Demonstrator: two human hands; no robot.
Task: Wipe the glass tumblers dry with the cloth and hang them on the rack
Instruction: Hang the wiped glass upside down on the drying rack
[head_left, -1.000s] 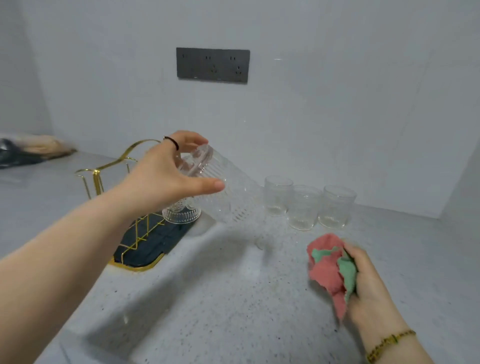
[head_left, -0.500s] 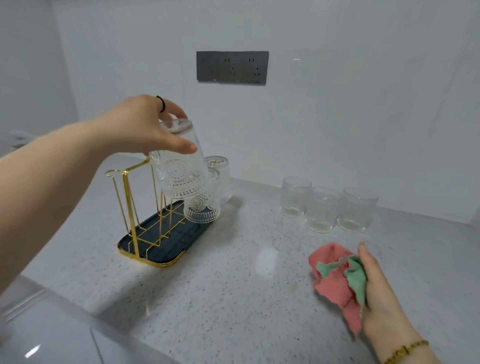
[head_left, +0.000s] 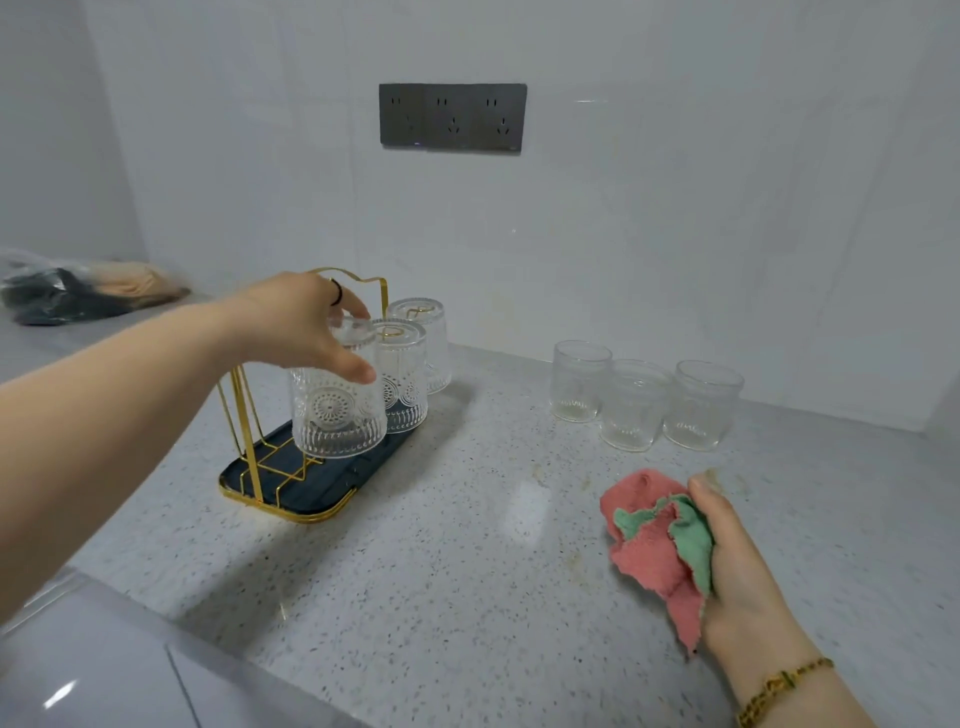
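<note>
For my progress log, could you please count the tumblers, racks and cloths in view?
Glass tumblers: 6 (3 upside down, 3 upright)
Rack: 1
Cloth: 1
Total: 8

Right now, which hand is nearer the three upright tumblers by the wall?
Right. The right hand, holding the cloth, is just in front of the three upright tumblers; the left hand is well off to their left at the rack, gripping an inverted tumbler.
</note>
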